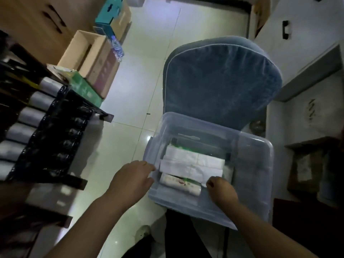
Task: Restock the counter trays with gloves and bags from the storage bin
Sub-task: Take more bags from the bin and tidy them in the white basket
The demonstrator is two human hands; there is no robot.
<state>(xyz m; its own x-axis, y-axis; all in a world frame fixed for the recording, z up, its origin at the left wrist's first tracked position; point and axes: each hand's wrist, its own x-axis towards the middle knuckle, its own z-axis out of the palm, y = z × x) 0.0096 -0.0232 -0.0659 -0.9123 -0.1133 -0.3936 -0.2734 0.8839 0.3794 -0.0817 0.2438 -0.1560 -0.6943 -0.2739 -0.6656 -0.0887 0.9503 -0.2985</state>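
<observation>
Bin [188,209], clear plastic, sits on a blue chair [221,81]; its near right corner is crossed by a forearm and its far half is hazy behind glare on the wall. Inside lie white packs [188,157], three as far as the overlapping edges let me count, and one printed roll [180,184] at the near side. Something dark with a green glint lies behind them, too dim to name.

The left hand [134,175] is at the bin's left rim, fingers bent over the wall and gripping it. The right hand [220,189] is down inside the bin, knuckles up and fingers curled under, right at the corner of the nearest white pack. Its fingertips are hidden, so I cannot tell whether they pinch the pack.

On the left a dark tray [74,180] holds six grey rolls [30,116] in a row, the nearest cut off by the frame edge. A row of shiny black bags [55,138] lies just beside them, too blurred to count.

Beyond the tray, on the pale floor [141,86], stand one green box [83,88], one open carton [83,51], one teal box [108,15] and one bottle [117,47]
</observation>
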